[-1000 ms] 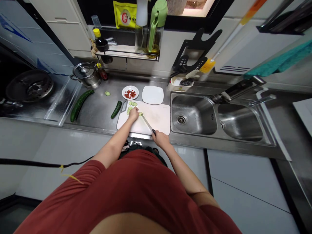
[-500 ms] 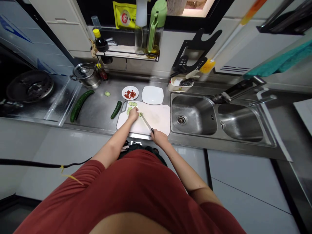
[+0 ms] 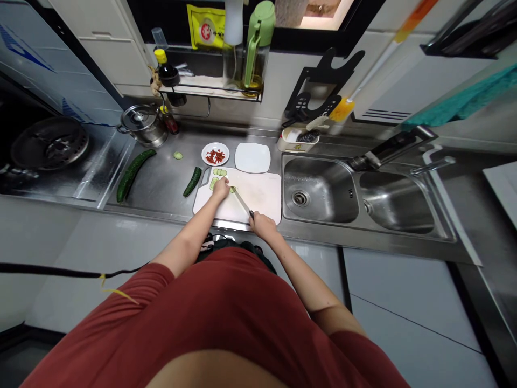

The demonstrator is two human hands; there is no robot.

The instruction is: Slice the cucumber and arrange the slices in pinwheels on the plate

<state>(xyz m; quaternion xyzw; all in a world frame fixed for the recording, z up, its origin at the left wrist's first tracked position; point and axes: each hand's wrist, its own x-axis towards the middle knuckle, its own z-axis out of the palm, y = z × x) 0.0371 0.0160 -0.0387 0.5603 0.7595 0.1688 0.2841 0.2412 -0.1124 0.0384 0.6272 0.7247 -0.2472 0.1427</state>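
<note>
- White board (image 3: 262, 191): slicing seems in hand.
- Right hand (image 3: 264, 226): fingers grasping knife (image 3: 243, 203).
- Left hand (image 3: 221, 189): beside slice (image 3: 232, 189), grip unclear.
- Next cut likely needs fingertips clear.

No words or numbers can be read. At eleven o'clock, a red round emblem (image 3: 205, 31) is printed on a glossy yellow rectangular pouch (image 3: 217, 27), its lettering too small to be deciphered. At ten o'clock, blue angular signs (image 3: 18, 45) are borne by a pale blue panel (image 3: 38, 81).
</note>
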